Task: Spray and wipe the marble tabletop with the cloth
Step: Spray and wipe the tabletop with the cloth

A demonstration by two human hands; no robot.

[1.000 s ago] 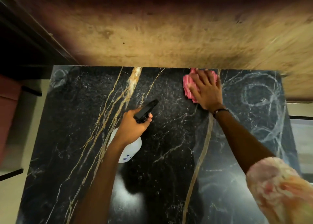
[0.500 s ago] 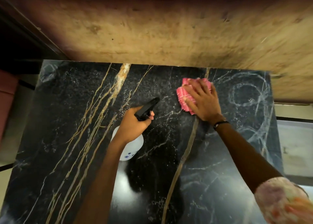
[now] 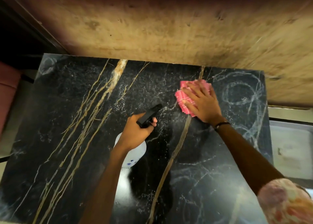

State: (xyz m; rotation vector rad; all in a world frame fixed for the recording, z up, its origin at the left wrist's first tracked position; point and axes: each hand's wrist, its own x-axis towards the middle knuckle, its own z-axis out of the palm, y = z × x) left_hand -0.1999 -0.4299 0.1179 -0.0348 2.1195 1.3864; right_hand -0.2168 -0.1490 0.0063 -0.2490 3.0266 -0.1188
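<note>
The black marble tabletop (image 3: 64, 139) is filling most of the view, its far edge lying tight against a rough tan wall (image 3: 169, 28); its left and right edges are standing free, with pale floor showing beyond each. The widest open stretch of stone is lying on the left, where gold veins are running diagonally — nothing is sitting there. To the right, whitish swirled streaks are marking the surface near the far right corner.

The right hand (image 3: 202, 103) is pressing flat, fingers spread, on a crumpled pink cloth (image 3: 183, 98), which is lying on the marble towards the far edge, right of centre. A dark band (image 3: 221, 124) is circling that wrist, and a pale patterned sleeve (image 3: 286, 203) is showing at the lower right corner.

The left hand (image 3: 135, 133) is wrapped around a spray bottle (image 3: 133, 156) — white body below the hand, black trigger head (image 3: 149, 115) pointing up and right towards the cloth. The bottle is being held over the middle of the table, near the cloth but not touching it. Fine droplets are speckling the stone between nozzle and cloth.

At the far left, a dull red seat (image 3: 7, 88) is sitting beside the table's edge.
</note>
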